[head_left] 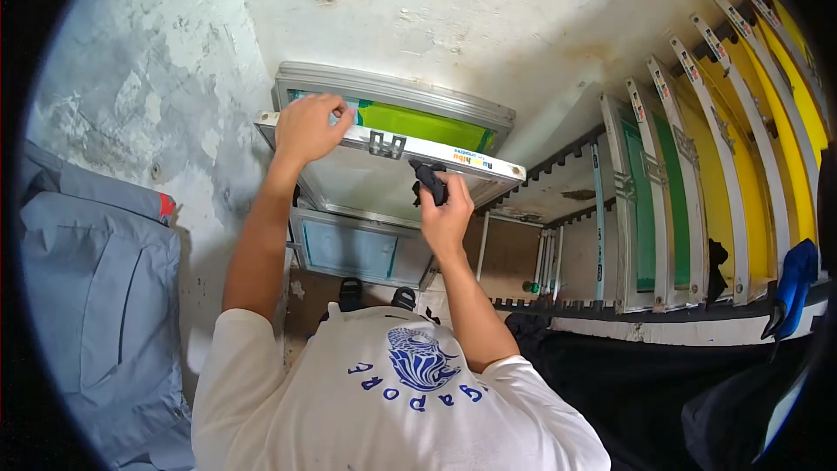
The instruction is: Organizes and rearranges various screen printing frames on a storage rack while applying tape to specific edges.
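An aluminium screen-printing frame [336, 133] stands tilted in front of me, with pale mesh and a sticker on its top bar. My left hand [307, 129] grips the left end of that bar, thumb and fingers closed over it. In my right hand [448, 211] is a bunched black cloth [431, 183], pinched between the fingers close below the bar's middle. Whether the cloth touches the frame I cannot tell. Just behind stands a second frame [392, 80] with green and bluish mesh, against the wall.
A rack [558, 155] with notched black edges lines the right side, holding several frames [667, 166] with green and yellow mesh. A blue cloth [793, 288] hangs there. Low down leans a light-blue frame [349, 249]. A grey jacket [105, 270] hangs at left.
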Available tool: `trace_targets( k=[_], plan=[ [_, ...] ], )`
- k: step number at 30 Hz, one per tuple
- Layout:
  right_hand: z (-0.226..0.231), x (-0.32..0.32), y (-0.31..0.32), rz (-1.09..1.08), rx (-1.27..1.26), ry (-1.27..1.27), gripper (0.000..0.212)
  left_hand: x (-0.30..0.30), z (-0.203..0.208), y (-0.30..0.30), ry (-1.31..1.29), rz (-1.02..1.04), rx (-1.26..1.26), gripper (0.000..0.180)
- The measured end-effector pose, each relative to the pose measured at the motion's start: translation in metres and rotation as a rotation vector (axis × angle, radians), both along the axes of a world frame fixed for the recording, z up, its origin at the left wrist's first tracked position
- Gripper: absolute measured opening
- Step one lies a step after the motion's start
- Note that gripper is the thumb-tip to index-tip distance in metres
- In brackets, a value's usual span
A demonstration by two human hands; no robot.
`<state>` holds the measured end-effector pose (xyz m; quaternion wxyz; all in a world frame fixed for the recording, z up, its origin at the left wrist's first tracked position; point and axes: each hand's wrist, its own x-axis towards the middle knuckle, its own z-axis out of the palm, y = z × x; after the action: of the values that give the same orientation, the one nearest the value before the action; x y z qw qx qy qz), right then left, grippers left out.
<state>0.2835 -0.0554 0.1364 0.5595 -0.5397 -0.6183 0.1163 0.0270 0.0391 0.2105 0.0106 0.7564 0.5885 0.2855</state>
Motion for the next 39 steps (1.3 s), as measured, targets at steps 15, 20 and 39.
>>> trace_targets(
  k=[15,20,39],
  plan=[
    [0.008,-0.03,-0.001,-0.382,0.113,0.262,0.022,-0.042,-0.017,0.008,-0.04,-0.049,-0.03,0.033],
    [-0.013,-0.002,0.013,-0.681,0.207,0.396,0.025,-0.044,-0.019,0.016,-0.023,-0.107,0.009,0.034],
    [-0.018,-0.013,0.037,-0.567,0.184,0.511,0.019,-0.054,-0.008,0.025,-0.005,-0.12,0.024,0.033]
  ],
)
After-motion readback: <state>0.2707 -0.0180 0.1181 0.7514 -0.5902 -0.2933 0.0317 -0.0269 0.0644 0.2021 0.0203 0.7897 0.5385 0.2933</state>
